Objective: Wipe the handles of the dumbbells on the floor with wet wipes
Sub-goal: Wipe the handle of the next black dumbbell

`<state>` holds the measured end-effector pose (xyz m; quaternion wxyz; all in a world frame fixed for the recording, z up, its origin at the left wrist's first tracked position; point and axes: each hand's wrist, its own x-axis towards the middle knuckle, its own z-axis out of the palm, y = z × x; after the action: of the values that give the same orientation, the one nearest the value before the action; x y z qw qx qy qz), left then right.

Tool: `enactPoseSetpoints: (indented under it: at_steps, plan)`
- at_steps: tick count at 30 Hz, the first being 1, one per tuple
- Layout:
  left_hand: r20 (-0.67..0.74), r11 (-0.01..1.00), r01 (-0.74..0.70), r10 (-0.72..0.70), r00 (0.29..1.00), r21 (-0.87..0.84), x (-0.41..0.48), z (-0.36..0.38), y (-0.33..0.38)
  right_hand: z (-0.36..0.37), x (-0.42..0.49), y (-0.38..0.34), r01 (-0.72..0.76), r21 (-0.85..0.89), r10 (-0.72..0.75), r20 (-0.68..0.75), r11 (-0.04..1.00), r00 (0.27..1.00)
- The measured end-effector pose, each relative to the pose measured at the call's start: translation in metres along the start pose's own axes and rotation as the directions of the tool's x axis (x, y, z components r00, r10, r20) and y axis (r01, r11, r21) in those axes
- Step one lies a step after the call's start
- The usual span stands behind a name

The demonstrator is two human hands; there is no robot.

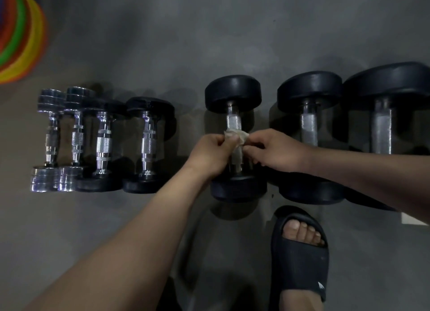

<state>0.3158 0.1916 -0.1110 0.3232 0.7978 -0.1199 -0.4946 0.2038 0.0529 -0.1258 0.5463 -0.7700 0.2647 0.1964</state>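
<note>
a dim grey concrete floor (209, 43) fills the view, seen from above. nearest the camera, a foot in a black rubber slide sandal (300, 257) is planted on the floor at lower right. beyond it, both bare forearms reach forward to the middle black rubber-headed dumbbell (233, 94), which lies on the floor with its knurled steel handle (233, 122) pointing away. the left hand (211, 154) and the right hand (277, 149) sit on either side of the handle, each with fingers pinched shut on an end of a crumpled pale wet wipe (238, 139) that is wrapped against the handle's near half. to the left lies a row of four smaller chrome-handled dumbbells (102, 141); to the right, two larger black dumbbells (309, 136). farthest, at upper left, is a stack of bright rainbow-coloured cones (18, 36).
</note>
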Motion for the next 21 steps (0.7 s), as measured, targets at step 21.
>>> enactPoseSetpoints:
  at_steps: [21]
  plan:
    - [-0.395, 0.996, 0.012, -0.044, 0.917, -0.083, 0.034, -0.028, 0.001, 0.012, 0.009, -0.024, -0.021, -0.155, 0.012, -0.060, 0.988, 0.998]
